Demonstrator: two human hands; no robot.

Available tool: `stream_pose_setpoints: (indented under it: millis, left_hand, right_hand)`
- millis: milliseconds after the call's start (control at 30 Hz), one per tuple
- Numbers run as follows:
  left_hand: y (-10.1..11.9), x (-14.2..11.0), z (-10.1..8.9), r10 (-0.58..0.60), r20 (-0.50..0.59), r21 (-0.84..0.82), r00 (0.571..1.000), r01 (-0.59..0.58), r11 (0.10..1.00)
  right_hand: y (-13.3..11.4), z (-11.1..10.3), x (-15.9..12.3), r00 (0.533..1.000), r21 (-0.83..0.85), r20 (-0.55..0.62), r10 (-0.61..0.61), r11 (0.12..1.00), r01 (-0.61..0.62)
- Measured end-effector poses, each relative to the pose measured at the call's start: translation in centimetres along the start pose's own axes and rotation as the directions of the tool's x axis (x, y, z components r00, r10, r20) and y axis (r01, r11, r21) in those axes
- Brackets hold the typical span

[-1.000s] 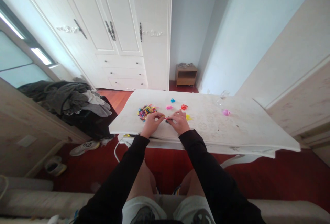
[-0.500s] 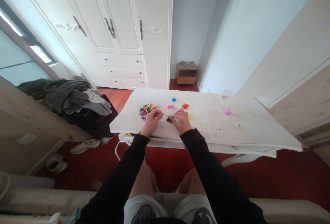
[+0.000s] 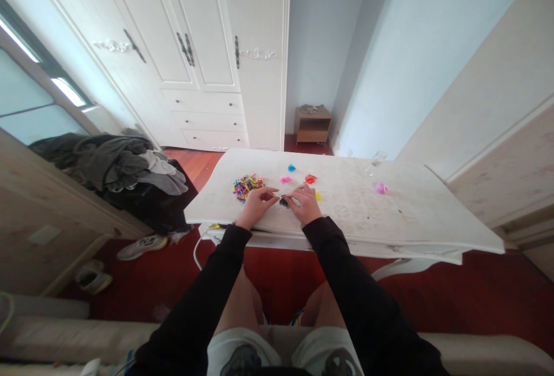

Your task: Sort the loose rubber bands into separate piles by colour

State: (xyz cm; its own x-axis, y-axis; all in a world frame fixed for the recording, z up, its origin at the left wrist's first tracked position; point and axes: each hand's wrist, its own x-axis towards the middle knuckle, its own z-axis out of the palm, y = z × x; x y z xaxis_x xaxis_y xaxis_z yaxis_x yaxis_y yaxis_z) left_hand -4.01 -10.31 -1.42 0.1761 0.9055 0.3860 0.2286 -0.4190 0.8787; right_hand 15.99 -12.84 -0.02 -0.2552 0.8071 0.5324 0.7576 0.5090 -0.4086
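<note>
My left hand (image 3: 258,204) is in a pinch just right of a heap of mixed-colour small elastic bands (image 3: 246,185). Its fingertips point toward a small black cluster of bands (image 3: 284,201). My right hand (image 3: 303,203) is also pinched, its thumb and forefinger right beside the black cluster. What either pinch holds is too small to make out. Beyond the hands lie little single-colour clusters: pink (image 3: 285,180), blue (image 3: 291,168) and red (image 3: 310,179). A yellow cluster (image 3: 319,196) is partly hidden behind my right hand.
All this lies on a white table (image 3: 346,220). Toward its right stand a clear container (image 3: 376,162) and a pink object (image 3: 381,189). A white cable (image 3: 195,252) hangs at the front left edge. Clothes (image 3: 116,162) are heaped at the left.
One second ago my fingertips nearly met around a thin reddish band. They then parted, my left hand drawing back, and now it has come slightly closer again. The clusters look unchanged.
</note>
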Motion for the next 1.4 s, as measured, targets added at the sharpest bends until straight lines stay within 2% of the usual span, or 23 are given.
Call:
stream_pose_setpoints:
  millis: [100, 367, 600, 700, 800, 867, 933, 1067, 1167, 1267, 1400]
  left_hand:
    - [0.0, 0.1, -0.1, 0.028, 0.023, 0.073, 0.999, -0.029, 0.997]
    - [0.4, 0.1, -0.2, 0.035, 0.068, 0.125, 0.997, -0.043, 0.991]
    - [0.6, 0.1, -0.1, 0.112, 0.099, 0.149, 0.989, -0.126, 0.981]
    - [0.5, 0.2, 0.0, 0.117, 0.09, 0.143, 0.989, -0.129, 0.981]
    - [0.3, 0.3, 0.0, 0.106, 0.078, 0.115, 0.991, -0.115, 0.987]
    - [0.1, 0.3, 0.1, 0.103, 0.079, 0.11, 0.992, -0.111, 0.988]
    - [-0.1, 0.3, 0.1, 0.097, 0.088, 0.121, 0.991, -0.107, 0.987]
    - [-0.3, 0.2, 0.0, 0.075, 0.115, 0.126, 0.991, -0.089, 0.988]
    - [-0.5, 0.3, -0.1, 0.047, 0.086, 0.105, 0.995, -0.056, 0.993]
    - [-0.4, 0.4, -0.1, 0.032, 0.068, 0.111, 0.997, -0.039, 0.993]
    - [0.2, 0.3, -0.1, 0.009, 0.076, 0.163, 0.997, -0.021, 0.986]
  right_hand:
    - [0.1, 0.0, 0.0, 1.0, 0.009, -0.001, -0.012, 1.0, 0.012]
    - [0.5, 0.5, -0.1, 0.998, 0.008, -0.03, -0.053, 0.999, 0.053]
    - [0.1, 0.4, 0.0, 0.997, -0.016, -0.063, -0.054, 0.998, 0.053]
    - [0.2, 0.2, -0.1, 0.984, -0.019, -0.179, 0.014, 1.0, -0.017]
    - [0.5, 0.1, -0.3, 0.918, 0.0, -0.379, 0.114, 0.992, -0.124]
    - [0.6, 0.0, -0.3, 0.881, 0.017, -0.454, 0.13, 0.99, -0.138]
    - [0.5, 0.0, -0.4, 0.887, 0.016, -0.45, 0.101, 0.994, -0.106]
    - [0.1, 0.0, -0.5, 0.934, -0.003, -0.356, 0.032, 0.999, -0.036]
    - [0.4, -0.1, -0.6, 0.917, 0.008, -0.393, 0.064, 0.998, -0.066]
    - [1.6, -1.1, -0.6, 0.888, -0.005, -0.446, 0.113, 0.992, -0.129]
    - [5.0, -3.6, 0.7, 0.893, -0.054, -0.416, 0.17, 0.976, -0.211]
